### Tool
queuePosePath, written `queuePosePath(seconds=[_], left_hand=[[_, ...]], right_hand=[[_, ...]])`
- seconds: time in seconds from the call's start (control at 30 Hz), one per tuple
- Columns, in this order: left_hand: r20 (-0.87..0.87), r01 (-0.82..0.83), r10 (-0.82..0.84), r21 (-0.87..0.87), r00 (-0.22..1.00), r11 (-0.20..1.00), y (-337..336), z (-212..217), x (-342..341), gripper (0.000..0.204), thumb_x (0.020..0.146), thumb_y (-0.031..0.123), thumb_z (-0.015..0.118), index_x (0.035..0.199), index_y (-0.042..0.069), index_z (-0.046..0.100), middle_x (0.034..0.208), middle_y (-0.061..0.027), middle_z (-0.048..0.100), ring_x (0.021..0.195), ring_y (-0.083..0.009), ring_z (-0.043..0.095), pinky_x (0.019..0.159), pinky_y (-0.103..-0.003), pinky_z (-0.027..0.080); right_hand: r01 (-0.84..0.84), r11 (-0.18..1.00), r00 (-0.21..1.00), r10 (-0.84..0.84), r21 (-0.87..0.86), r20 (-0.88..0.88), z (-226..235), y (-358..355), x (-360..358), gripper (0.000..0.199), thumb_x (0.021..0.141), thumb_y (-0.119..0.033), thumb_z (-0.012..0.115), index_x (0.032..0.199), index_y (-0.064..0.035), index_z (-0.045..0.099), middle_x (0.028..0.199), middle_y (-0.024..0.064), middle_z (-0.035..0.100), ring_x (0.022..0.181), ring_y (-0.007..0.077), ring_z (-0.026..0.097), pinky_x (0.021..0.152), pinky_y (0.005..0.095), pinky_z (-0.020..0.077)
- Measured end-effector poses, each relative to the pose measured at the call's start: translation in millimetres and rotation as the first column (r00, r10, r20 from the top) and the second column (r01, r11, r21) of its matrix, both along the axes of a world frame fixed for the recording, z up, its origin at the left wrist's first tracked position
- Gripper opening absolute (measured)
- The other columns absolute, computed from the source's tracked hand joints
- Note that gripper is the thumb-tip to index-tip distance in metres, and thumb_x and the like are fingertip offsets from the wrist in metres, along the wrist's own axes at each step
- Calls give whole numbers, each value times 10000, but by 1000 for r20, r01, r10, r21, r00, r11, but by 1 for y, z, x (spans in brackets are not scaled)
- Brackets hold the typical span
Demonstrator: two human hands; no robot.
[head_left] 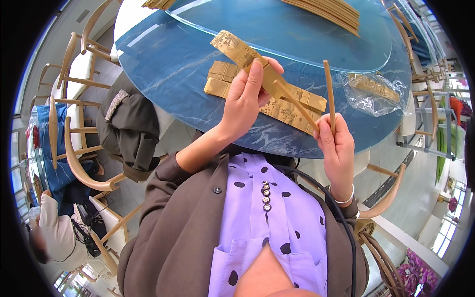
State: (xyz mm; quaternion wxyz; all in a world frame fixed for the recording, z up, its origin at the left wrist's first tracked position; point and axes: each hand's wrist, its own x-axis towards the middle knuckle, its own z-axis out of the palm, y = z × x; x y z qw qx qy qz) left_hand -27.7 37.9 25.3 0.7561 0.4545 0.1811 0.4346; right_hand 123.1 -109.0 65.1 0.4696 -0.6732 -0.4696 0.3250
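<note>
One gold cardboard sleeve (pixel 238 52) is raised over the near part of the table, slanting from upper left to lower right. Left hand (pixel 243 99): thumb along the upper face, other fingers curled about the far edge and beneath, closed on the sleeve. Right hand (pixel 339 143): thumb and fingers pinched together, gripping two tan sticks. First stick (pixel 303 112): runs up and leftward, far end at the sleeve; cannot tell whether it sits inside or only against it. Second stick (pixel 328 94): points away from the body, apart from the sleeve.

Below the hands, flat gold packets (pixel 284 114) lie on the blue table (pixel 170 74), partly hidden by the left hand. Right of these, a clear plastic bag (pixel 350 101) with gold packaging inside. Farther out, a glass turntable (pixel 247 24) bearing a stack of long tan pieces (pixel 326 14). Off to the left, a dark jacket (pixel 133 129) beside wooden chairs (pixel 101 186); lower left, another person (pixel 60 231), pale top.
</note>
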Motion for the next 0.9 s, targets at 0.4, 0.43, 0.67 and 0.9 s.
queuePosePath(seconds=[0.4, 0.43, 0.67, 0.9], left_hand=[[19, -190, 189, 143, 982, 971, 3, 1, 5, 402, 1099, 367, 336, 1048, 68, 600, 767, 71, 488, 577, 13, 295, 488, -168, 216], [20, -184, 183, 162, 983, 970, 3, 0, 6, 397, 1099, 362, 339, 1048, 68, 600, 775, 69, 493, 580, 14, 299, 488, -167, 218], [-4, -243, 249, 214, 968, 946, 0, -2, 13, 330, 1094, 312, 387, 1062, 59, 597, 815, 55, 501, 632, -3, 348, 545, -189, 285], [-121, -165, 200, 251, 972, 954, -5, -9, 19, 325, 1094, 302, 387, 1082, 51, 593, 762, 65, 452, 601, 4, 296, 525, -187, 241]], right_hand=[[99, 991, 928, -124, 88, 352, -6, 3, -12, 129, 1010, -124, 571, 977, 1, 565, 767, 69, 485, 632, 156, 457, 589, 277, 399], [101, 991, 930, -126, 91, 344, -7, 3, -12, 126, 1010, -120, 571, 977, 1, 565, 769, 68, 485, 632, 156, 458, 589, 277, 400], [63, 996, 971, -74, 55, 226, -13, 3, -12, 136, 1021, -134, 556, 977, -6, 570, 759, 45, 505, 650, 128, 464, 594, 261, 396], [114, 988, 931, -142, 102, 335, -20, 11, -18, 142, 1028, -140, 541, 990, -7, 574, 745, 74, 532, 650, 176, 504, 598, 285, 421]])
